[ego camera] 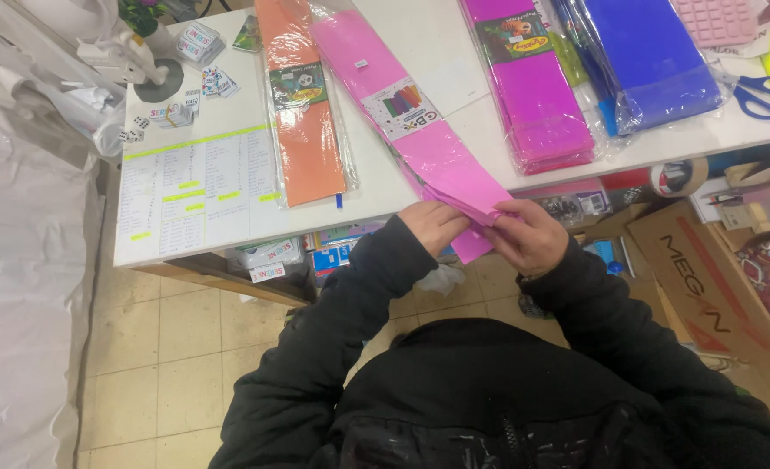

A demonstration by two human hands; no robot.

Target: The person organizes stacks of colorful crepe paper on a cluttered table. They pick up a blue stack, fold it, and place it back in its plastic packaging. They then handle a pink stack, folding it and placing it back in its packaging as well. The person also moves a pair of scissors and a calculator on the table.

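A long pack of pink crepe paper (420, 130) in clear wrap lies slanted on the white table (454, 52), its near end hanging over the front edge. My left hand (433, 224) and my right hand (531, 236) both pinch that near end, where the pink sheets are pulled out and folded between the fingers. Both arms wear black sleeves.
An orange paper pack (307, 113) lies left of the pink one; a magenta pack (533, 87) and a blue pack (646, 61) lie to the right. Blue-handled scissors (763, 94) sit at the far right. A printed list (195, 187) covers the table's left. Cardboard boxes (706, 287) stand below.
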